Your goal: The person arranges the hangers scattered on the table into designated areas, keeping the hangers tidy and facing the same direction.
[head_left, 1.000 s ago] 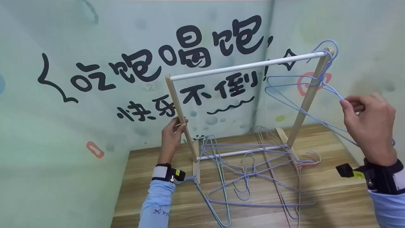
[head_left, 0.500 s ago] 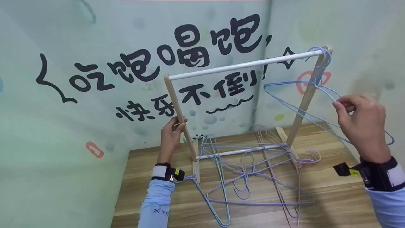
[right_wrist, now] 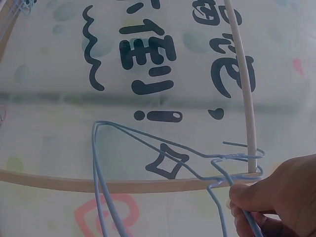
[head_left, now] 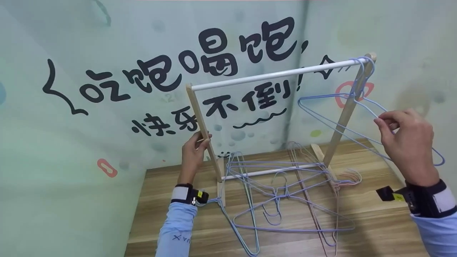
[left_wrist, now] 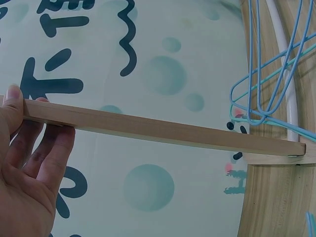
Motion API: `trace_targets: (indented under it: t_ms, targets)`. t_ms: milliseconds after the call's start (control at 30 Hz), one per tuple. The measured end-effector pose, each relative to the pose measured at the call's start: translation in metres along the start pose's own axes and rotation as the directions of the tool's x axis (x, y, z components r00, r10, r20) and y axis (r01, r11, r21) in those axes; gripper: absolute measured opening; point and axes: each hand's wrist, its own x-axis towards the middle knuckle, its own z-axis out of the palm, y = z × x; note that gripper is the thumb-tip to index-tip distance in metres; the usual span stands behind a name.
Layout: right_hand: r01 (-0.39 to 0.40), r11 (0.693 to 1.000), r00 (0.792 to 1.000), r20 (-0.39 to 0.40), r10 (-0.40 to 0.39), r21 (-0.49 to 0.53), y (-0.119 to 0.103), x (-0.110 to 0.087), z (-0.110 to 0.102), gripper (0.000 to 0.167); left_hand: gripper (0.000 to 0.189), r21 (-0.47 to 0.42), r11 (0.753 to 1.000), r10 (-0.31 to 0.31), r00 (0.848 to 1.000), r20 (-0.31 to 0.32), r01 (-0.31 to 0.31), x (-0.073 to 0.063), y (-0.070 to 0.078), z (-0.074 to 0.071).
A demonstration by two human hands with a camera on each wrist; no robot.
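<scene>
Two blue wire hangers (head_left: 354, 93) hang by their hooks at the right end of the white top rod (head_left: 278, 74) of a wooden rack. My right hand (head_left: 410, 142) pinches the sloping shoulder of one blue hanger (right_wrist: 253, 224) between thumb and fingers. Both hooks loop over the rod in the right wrist view, close to the right wooden post (right_wrist: 138, 186). On the other side, my left hand (head_left: 192, 151) holds the left wooden post (left_wrist: 163, 131) about midway up, thumb and fingertips on its sides. My right hand hides part of the hangers' lower bars.
Below, loose hangers lie on and around the rack's base: a purple-blue hanger (head_left: 292, 230) in front, green-blue hangers (head_left: 251, 200) at left, brownish-pink hangers (head_left: 310, 196) at right. They rest on a wood-grain table (head_left: 385, 214). A pale printed wall (head_left: 71, 150) stands close behind.
The right hand has shifted left and a little down with the hanger. Its hook, raised above the rod's end before, now sits on the rod. The left hand has stayed on the post.
</scene>
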Motion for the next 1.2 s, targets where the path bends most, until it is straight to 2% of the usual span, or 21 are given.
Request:
trace_targets:
  t_ms: [367, 533, 667, 800, 900, 1000, 1100, 1200]
  targets:
    - [0.020, 0.999, 0.998, -0.057, -0.023, -0.044, -0.001, -0.006, -0.001, 0.017, 0.032, 0.005, 1.000, 0.009, 1.000, -0.003, -0.009, 0.001, -0.002, 0.001]
    - [0.100, 0.994, 0.988, -0.117, -0.103, -0.034, -0.003, -0.008, 0.000, 0.017, 0.031, -0.005, 1.000, 0.012, 1.000, 0.001, -0.012, 0.001, -0.001, 0.001]
    - [0.216, 0.976, 0.965, -0.158, -0.211, 0.019, -0.007, -0.010, 0.002, 0.014, 0.031, -0.004, 0.999, 0.037, 0.999, 0.003, -0.037, 0.001, 0.000, 0.000]
    - [0.325, 0.936, 0.938, -0.172, -0.301, 0.133, -0.016, -0.017, 0.011, 0.012, 0.031, 0.003, 0.999, 0.045, 0.999, 0.003, -0.045, 0.000, 0.000, 0.000]
    - [0.413, 0.884, 0.910, -0.126, -0.395, 0.220, -0.021, -0.025, 0.020, 0.026, 0.030, 0.009, 0.999, 0.039, 0.999, 0.001, -0.039, -0.001, 0.000, 0.000]
    - [0.500, 0.818, 0.860, -0.054, -0.508, 0.285, -0.021, -0.035, 0.034, 0.041, 0.028, 0.008, 0.999, 0.039, 0.999, -0.003, -0.039, -0.001, 0.000, 0.000]
    - [0.542, 0.756, 0.812, 0.001, -0.583, 0.367, -0.017, -0.047, 0.052, 0.039, 0.030, 0.004, 0.999, 0.042, 0.999, -0.006, -0.042, 0.000, 0.000, 0.000]
    - [0.534, 0.727, 0.787, 0.059, -0.614, 0.432, -0.010, -0.059, 0.069, 0.036, 0.030, 0.007, 0.999, 0.043, 0.999, -0.001, -0.043, 0.000, 0.000, 0.001]
